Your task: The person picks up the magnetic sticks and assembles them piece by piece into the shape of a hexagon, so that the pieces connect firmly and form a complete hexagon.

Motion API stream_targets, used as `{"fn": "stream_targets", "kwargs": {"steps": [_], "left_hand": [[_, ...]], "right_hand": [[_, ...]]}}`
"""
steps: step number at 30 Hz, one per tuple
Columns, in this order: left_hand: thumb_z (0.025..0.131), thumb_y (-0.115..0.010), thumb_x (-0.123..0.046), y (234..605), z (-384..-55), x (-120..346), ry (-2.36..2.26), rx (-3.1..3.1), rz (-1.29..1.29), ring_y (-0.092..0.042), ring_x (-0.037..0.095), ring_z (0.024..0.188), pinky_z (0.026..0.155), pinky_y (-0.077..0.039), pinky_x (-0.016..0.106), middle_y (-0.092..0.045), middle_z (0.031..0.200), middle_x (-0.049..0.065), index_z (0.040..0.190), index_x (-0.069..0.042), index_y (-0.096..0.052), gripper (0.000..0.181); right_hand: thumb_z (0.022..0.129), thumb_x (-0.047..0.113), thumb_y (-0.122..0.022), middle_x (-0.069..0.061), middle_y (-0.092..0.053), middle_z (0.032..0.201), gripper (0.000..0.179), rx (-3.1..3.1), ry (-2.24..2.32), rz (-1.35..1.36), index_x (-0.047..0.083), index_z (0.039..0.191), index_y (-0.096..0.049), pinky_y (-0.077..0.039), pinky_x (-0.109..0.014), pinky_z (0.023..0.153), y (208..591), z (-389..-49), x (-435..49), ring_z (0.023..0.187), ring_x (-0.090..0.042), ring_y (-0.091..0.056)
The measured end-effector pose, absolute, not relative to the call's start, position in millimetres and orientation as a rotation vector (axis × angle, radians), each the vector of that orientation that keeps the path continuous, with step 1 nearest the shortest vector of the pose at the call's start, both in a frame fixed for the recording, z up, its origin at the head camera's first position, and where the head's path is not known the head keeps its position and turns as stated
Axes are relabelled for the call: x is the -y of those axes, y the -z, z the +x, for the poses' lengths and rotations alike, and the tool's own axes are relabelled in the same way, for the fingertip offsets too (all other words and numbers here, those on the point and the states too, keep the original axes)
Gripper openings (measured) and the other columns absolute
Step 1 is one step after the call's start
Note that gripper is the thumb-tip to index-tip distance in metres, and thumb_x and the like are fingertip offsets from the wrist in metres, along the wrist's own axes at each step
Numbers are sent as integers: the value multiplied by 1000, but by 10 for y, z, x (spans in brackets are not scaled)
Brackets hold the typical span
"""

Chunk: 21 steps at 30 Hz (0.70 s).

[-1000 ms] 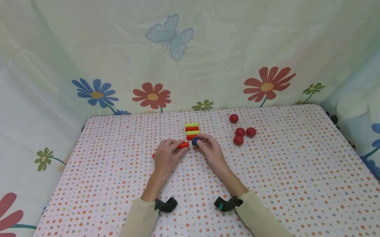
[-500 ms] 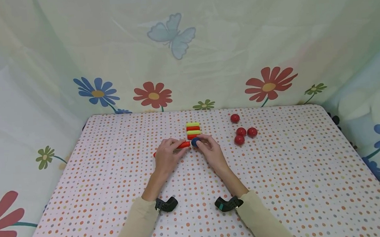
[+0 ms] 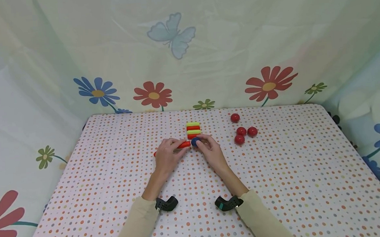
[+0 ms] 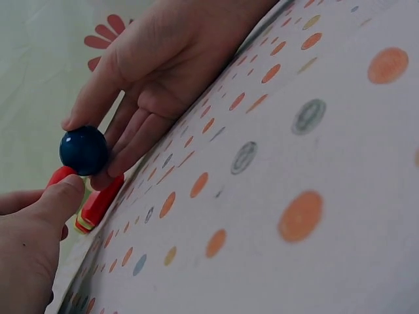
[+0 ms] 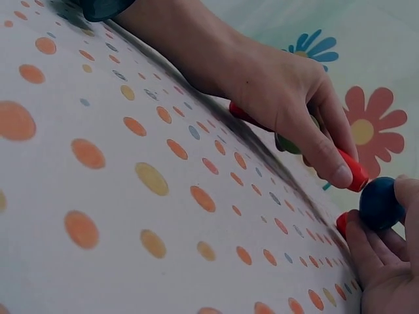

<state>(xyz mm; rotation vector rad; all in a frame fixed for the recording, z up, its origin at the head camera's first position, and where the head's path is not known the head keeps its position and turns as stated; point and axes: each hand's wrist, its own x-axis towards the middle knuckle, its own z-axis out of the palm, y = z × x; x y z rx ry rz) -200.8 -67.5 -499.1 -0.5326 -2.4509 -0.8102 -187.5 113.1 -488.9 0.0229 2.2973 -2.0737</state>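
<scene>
Thumb and fingers of the left hand (image 3: 167,156) are curled around a glossy red rod (image 3: 184,144), its end pointed at a shiny dark-blue ball (image 3: 195,142) pinched in the right hand (image 3: 212,152). Whether rod and ball are touching cannot be told. Just beyond the hands, two yellow bars (image 3: 193,124) and two red bars (image 3: 193,128) are laid in alternation on the white, dot-printed counter (image 3: 294,170), while four shiny red balls (image 3: 239,139) are loosely grouped to the right, one set farther back.

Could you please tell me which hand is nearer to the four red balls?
Right. The right hand is just left of the red balls; the left hand is farther left.
</scene>
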Motion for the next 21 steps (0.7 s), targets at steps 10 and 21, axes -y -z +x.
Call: {"fn": "stream_targets", "kwargs": {"steps": [10,21], "left_hand": [[80,-79,-35,4998,-2012,672,795,2450,-531,-61,20,91,76,-48,35,-71,95,0,103,-18,-76,29],[80,-79,-25,5000,-2000,673,775,2440,-519,-63,22,99,94,-47,43,-75,100,2,106,-14,-70,29]], "right_hand": [[98,30,-56,-8,-54,136,40,-2341,2006,-12,13,134,-51,-48,-33,103,4879,-1863,-1134,127,-23,-56],[100,21,-53,-8,-59,128,30,-2406,2035,46,11,127,-55,-52,-24,94,4895,-1851,-1127,114,-22,-63]]}}
